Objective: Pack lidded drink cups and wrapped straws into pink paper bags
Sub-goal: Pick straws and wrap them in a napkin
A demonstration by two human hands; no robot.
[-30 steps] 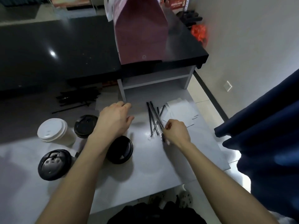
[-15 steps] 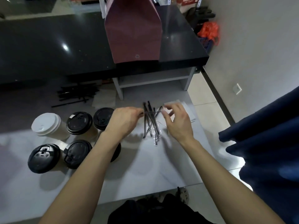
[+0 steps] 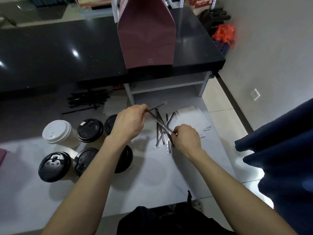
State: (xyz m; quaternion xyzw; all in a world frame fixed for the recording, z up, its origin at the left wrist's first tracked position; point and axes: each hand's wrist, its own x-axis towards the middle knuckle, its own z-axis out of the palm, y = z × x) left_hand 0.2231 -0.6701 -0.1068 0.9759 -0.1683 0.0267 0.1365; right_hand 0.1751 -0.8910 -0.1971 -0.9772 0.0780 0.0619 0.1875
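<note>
A pink paper bag (image 3: 146,36) stands upright on the black counter (image 3: 67,53). Several wrapped black straws (image 3: 161,133) lie in a loose pile on the grey table (image 3: 152,175). My left hand (image 3: 129,123) pinches one wrapped straw (image 3: 155,108) by its end, lifted above the pile. My right hand (image 3: 185,137) pinches the near ends of other straws in the pile. Several lidded cups stand at the left: one with a white lid (image 3: 56,132), the others with black lids (image 3: 89,130).
More black straws (image 3: 88,100) lie under the counter's edge. White paper sheets (image 3: 191,119) lie right of the straw pile. A grey shelf (image 3: 167,83) sits under the counter. Dark blue cloth (image 3: 281,150) hangs at the right. An orange bag (image 3: 224,33) sits by the wall.
My left hand has lifted one straw up and to the left out of the pile. My right hand has moved down to the straws' near ends.
</note>
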